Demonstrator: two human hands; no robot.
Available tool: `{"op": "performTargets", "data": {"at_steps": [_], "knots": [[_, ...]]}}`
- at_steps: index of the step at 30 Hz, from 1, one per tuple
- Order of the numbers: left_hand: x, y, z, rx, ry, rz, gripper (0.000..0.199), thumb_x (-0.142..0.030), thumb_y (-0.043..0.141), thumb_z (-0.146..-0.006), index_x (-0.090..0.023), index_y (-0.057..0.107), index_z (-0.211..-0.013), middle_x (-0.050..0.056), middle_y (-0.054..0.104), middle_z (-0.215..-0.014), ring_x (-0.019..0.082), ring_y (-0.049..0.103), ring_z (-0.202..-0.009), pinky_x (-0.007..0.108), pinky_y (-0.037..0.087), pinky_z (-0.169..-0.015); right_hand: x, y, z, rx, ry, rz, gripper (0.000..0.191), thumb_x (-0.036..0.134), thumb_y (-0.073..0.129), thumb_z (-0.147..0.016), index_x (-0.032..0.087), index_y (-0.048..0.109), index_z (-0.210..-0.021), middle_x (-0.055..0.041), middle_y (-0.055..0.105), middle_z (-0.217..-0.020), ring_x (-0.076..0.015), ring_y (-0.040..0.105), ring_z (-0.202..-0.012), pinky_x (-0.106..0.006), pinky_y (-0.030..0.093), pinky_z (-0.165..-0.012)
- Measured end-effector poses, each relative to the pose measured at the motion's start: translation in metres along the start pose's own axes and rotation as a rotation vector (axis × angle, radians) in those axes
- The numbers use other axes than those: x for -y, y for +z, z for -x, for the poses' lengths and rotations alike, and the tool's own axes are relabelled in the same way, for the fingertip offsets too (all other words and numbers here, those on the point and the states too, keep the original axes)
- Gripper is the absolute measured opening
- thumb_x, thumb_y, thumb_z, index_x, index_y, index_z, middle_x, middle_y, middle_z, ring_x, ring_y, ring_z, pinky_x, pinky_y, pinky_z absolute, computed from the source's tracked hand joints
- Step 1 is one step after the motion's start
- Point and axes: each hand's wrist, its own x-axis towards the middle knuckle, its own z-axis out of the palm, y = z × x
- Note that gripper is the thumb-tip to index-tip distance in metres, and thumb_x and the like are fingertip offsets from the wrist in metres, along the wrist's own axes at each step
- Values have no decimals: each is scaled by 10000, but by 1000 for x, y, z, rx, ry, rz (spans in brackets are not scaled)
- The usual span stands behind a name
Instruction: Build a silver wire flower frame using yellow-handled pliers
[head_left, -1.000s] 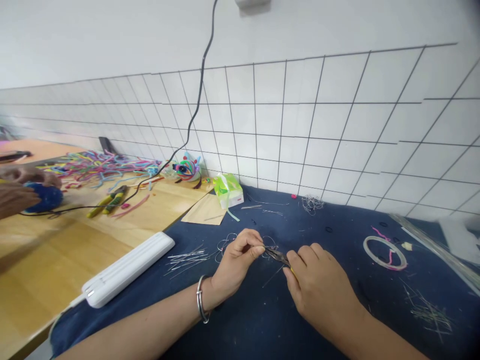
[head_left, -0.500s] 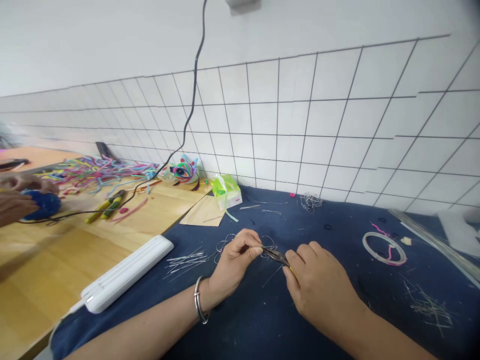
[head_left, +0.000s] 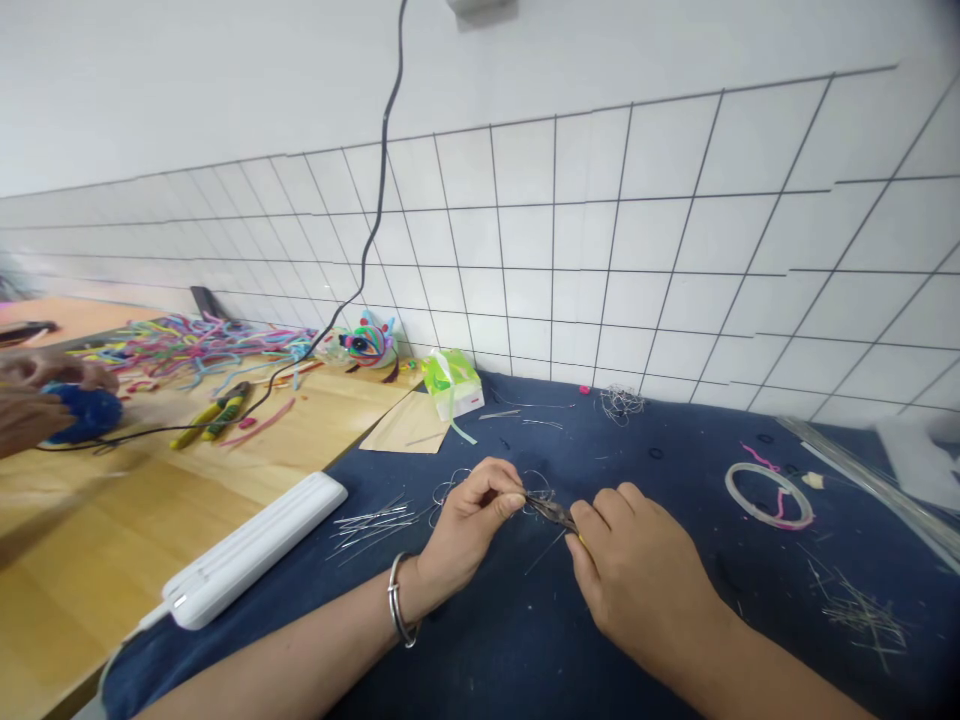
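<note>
Above the dark blue cloth (head_left: 517, 640), my right hand (head_left: 637, 560) is wrapped round needle-nose pliers (head_left: 551, 511) with a bit of yellow handle showing. Their jaws point left and meet the fingertips of my left hand (head_left: 472, 510). Thumb and forefinger of that hand are pinched together, apparently on a thin wire; the pinched part is hidden. Fine wire loops (head_left: 536, 476) show just behind the jaws. Left of my left hand lie several straight metal wires (head_left: 375, 522) and more looped wire (head_left: 448, 487).
A white power bank-like bar (head_left: 255, 545) lies at the left cloth edge. Behind stand a green-white packet (head_left: 454, 383) and a wire tangle (head_left: 621, 402). A clear ring (head_left: 769, 497) and wire scraps (head_left: 862, 615) lie right. A co-worker's hands (head_left: 37, 395) hold something blue.
My hands and the pliers stay almost exactly in place. The co-worker's hands at the left shift very slightly, and the hanging black cable has swayed a little left.
</note>
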Motion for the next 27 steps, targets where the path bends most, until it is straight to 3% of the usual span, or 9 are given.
{"op": "performTargets", "data": {"at_steps": [13,27], "knots": [[-1,-1,-1,-11,31,-8,71,-195,609,-764,-166,584,-704,36,521,-828,150,493,-787,295,394,-767,0,-3,-2,42,42,-40,154,253,436,-818,173,564,-793,-67,509,-720,-192,426,-703,-328,326,-645],[-2,-3,2,46,136,-134,59,-148,586,-782,-181,608,-739,45,529,-864,168,507,-842,319,393,-802,-2,-6,-1,50,40,-70,143,239,433,-810,183,551,-752,-58,508,-704,-184,407,-678,-312,279,-598]]}}
